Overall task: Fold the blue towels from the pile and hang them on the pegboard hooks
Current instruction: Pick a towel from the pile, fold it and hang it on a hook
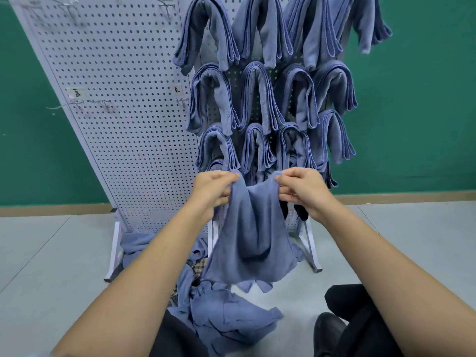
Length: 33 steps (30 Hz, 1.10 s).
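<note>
A crumpled pile of soft blue towels (226,313) lies on the grey floor (51,253). My left hand (213,189) and right hand (301,189) each pinch a top corner of one limp blue towel (252,235). Beyond, folded towels (257,99) arch over the perforated white pegboard (123,124).

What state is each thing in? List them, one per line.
Held towel: unfolded, hanging between both hands.
Left hand: pinches the towel's top edge.
Right hand: pinches the towel's top edge.
Pile: loose, crumpled on the floor.
Hung towels: folded, draped in rows.
Left panel hooks: bare.
</note>
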Available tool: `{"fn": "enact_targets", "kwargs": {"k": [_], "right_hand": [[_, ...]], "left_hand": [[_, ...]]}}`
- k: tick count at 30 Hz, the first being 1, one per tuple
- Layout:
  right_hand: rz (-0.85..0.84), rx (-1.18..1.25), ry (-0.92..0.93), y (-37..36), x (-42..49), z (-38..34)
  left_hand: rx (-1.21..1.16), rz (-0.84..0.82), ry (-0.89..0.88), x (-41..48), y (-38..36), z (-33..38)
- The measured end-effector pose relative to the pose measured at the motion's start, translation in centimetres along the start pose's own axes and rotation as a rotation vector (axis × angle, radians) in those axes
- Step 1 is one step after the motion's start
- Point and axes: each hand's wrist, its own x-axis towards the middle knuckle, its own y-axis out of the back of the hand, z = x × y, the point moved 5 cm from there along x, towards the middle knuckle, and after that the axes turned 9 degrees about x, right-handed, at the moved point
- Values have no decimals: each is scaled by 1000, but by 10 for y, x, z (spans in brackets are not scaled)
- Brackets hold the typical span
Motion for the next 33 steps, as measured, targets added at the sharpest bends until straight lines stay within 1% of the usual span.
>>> {"fn": "enact_targets", "kwargs": {"k": [3,7,9,13,15,17,18,20,22,24,26,28,30,33], "right_hand": [[-10,-63,62,-19,-6,0],[1,-114,119,-25,-10,-1],[-42,-57,105,-28,-12,-2],[-186,42,81,-32,-17,-3],[-208,67,60,-31,-18,-3],[-189,87,32,-26,-16,-3],[-177,69,42,-21,-13,-3],[-124,-80,117,-9,-7,-6],[-60,-272,166,2,-3,-9],[-66,-314,89,10,1,-4],[-135,-204,-81,12,5,9],[-208,-80,-212,9,5,17],[-266,-13,-223,4,2,17],[-262,140,-171,5,6,12]], "left_hand": [[74,-31,-56,-8,-19,4],[75,-24,-101,-11,-24,8],[75,-15,-126,-11,-23,10],[69,-27,-189,-12,-20,13],[92,-31,-198,-11,-21,12],[98,-20,-188,-9,-21,11],[97,-15,-177,-7,-21,10],[104,-38,-166,-6,-21,11],[58,-140,-168,-9,-23,15],[-67,-256,-182,-10,-24,19],[-183,-305,-197,-8,-23,21],[-253,-294,-167,-6,-18,21],[-279,-257,-130,-3,-12,19],[-248,-188,-108,1,-1,15]]}}
